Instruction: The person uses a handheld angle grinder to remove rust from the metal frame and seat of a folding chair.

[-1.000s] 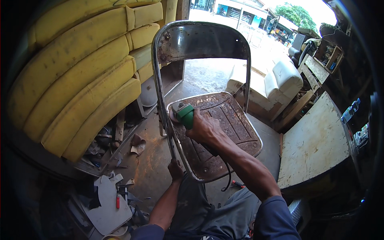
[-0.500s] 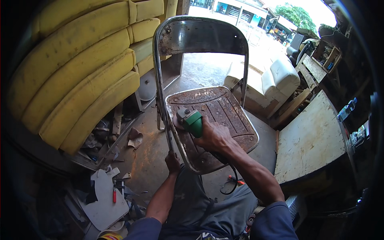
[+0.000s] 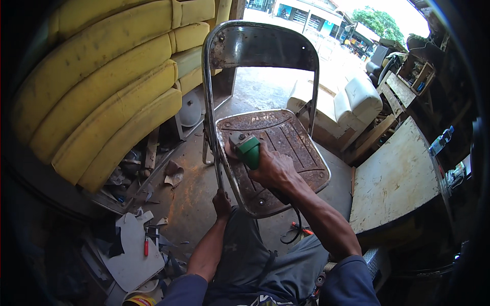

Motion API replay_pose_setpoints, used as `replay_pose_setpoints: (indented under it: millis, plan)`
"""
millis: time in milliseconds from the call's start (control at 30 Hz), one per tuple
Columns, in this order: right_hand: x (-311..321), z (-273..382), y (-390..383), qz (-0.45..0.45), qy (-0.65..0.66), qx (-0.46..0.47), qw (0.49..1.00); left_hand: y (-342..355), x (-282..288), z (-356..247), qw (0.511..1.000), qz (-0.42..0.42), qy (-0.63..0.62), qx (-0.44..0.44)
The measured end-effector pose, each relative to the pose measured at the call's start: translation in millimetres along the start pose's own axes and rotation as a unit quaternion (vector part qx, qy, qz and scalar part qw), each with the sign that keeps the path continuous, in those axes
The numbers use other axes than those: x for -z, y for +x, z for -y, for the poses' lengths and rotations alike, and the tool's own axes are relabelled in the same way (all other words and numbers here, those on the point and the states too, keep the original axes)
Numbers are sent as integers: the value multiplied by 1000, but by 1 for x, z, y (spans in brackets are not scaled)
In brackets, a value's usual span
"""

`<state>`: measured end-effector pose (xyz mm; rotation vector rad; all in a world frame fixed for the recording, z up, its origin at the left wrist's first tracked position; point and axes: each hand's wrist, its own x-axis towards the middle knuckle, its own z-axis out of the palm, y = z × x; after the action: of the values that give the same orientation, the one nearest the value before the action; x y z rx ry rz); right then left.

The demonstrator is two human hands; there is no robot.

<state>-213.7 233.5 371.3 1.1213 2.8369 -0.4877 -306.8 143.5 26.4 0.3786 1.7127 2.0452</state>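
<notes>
In front of me stands a metal folding chair [image 3: 291,145] with a rusty brown seat and a chrome frame. My right hand [image 3: 275,166] is wrapped round a green angle grinder [image 3: 248,152], whose disc lies against the left edge of the seat. A black cord hangs down behind my right wrist. My left hand [image 3: 221,204] grips the chair's left frame tube low down, below the seat's level. The dark backrest [image 3: 263,47] rises at the far side, with rust on its left end.
Yellow padded cushions [image 3: 112,92] are stacked at the left. Scraps and a red-handled tool [image 3: 146,248] lie on a pale board [image 3: 130,265] at lower left. A worn white panel [image 3: 395,176] stands to the right, with a cream sofa [image 3: 342,104] behind the chair. Orange dust streaks the floor.
The chair's left side and backrest have shifted slightly to the right. The grinder has moved a little right with my right hand, its disc still at the seat's left edge.
</notes>
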Motion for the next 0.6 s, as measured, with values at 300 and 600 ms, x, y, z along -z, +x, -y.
replay_pose_setpoints:
  millis: [300, 600]
  plan:
    - [-6, 8, -1, 0, -6, -6, 1000, -3, 4, 4, 997, 15, -45, 61]
    - [-9, 21, 38, 1, 6, -35, 999, 2, 5, 5, 999, 16, -14, 46]
